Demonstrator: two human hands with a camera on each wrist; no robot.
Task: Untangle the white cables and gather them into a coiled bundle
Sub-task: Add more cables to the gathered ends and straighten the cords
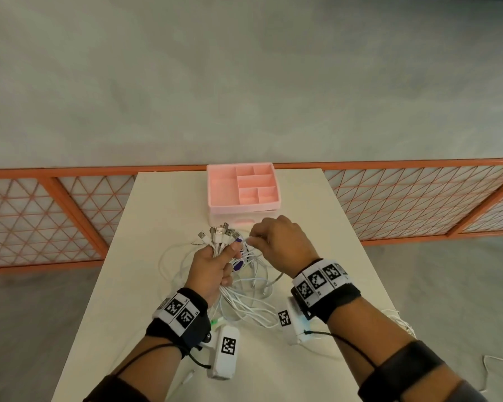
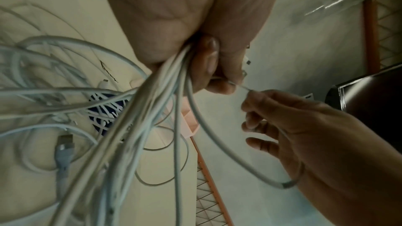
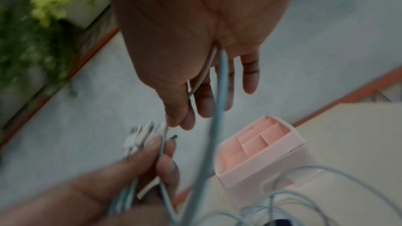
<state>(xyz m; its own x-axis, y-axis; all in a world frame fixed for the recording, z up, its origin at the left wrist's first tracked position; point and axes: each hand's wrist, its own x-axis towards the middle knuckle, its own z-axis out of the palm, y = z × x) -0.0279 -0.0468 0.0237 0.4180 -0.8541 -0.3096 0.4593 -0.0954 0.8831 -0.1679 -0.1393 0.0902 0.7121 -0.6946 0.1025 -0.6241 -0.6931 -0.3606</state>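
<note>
Loose white cables (image 1: 244, 303) sprawl on the worktop (image 1: 145, 285), limp and snag-prone; grip near the plugs. Left hand (image 1: 212, 268) clenches their gathered ends, right hand (image 1: 282, 239) pinches one strand. Beyond sits a pink organizer (image 1: 215, 204).

white cables (image 1: 244, 297), pink organiser box (image 1: 215, 198), orange fence (image 1: 70, 204)

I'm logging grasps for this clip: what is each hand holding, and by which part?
The left hand grips the white cables bunched just below their plugs. The right hand pinches one thin cable at its end.
</note>
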